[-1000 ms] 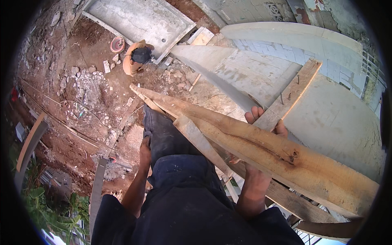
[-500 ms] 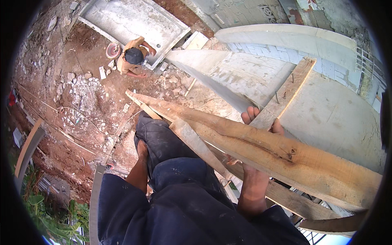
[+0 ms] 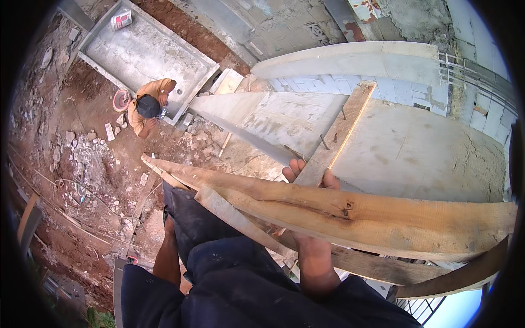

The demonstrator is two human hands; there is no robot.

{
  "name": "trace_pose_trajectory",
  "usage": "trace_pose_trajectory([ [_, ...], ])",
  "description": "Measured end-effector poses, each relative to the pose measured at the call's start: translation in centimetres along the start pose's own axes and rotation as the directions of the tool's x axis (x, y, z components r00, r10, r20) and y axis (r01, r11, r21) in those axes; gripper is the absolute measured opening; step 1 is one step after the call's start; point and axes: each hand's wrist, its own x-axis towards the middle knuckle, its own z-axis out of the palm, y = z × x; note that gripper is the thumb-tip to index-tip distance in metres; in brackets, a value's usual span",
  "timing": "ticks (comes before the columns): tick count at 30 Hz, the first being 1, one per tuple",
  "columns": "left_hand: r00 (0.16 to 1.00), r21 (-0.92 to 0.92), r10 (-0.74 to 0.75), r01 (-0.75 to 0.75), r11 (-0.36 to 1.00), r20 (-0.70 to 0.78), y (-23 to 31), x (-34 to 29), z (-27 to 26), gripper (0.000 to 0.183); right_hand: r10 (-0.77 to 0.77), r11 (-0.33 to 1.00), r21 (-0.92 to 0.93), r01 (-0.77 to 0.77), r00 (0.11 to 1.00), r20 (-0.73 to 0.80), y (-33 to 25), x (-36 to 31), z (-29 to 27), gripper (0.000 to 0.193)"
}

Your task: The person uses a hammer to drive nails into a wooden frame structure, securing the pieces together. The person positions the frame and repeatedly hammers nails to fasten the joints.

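My right hand (image 3: 309,174) reaches under a bundle of long rough wooden planks (image 3: 383,218) and grips them; only its fingertips show past the far edge of the widest board. The planks run from lower right to a pointed end at the left. My left hand (image 3: 169,225) hangs low against my dark trouser leg (image 3: 197,218), mostly hidden, so its fingers are unclear. I am looking down from high up.
A curved concrete ledge (image 3: 426,153) lies under the planks, with a nailed board (image 3: 342,131) on it. Far below, a person in an orange shirt (image 3: 147,106) crouches by a grey concrete slab (image 3: 147,52) bearing a can (image 3: 121,20). Rubble (image 3: 87,158) covers the red earth.
The view has shifted, and the planks stay in my right hand. The person below has moved closer to the slab's edge.
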Motion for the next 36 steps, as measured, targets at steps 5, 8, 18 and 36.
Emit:
trace_pose_trajectory([
  [5, 1.0, 0.005, 0.021, -0.022, 1.0, 0.008, -0.1, 0.4, -0.9, 0.027, -0.017, 1.0, 0.016, 0.017, 1.0, 0.025, 0.5, -0.3, 0.0, 0.051],
  [8, 1.0, -0.047, 0.012, -0.011, 0.999, 0.027, -1.4, 0.1, -0.8, 0.026, 0.09, 0.993, 0.074, -0.086, 0.995, -0.044, 0.8, 0.4, -0.5, 0.049],
  [18, 0.979, -0.122, -0.124, 0.145, 0.982, 0.164, -1.7, -1.6, -0.7, 0.024, -0.036, 0.997, -0.066, 0.032, 0.997, -0.062, 1.8, 0.9, -2.7, 0.049],
  [36, 0.996, -0.224, 0.079, -0.07, 0.972, 0.031, 0.8, -1.9, -7.9, 0.022, -0.139, 0.973, 0.184, 0.139, 0.99, -0.012, 3.5, 3.7, -0.3, 0.019],
])
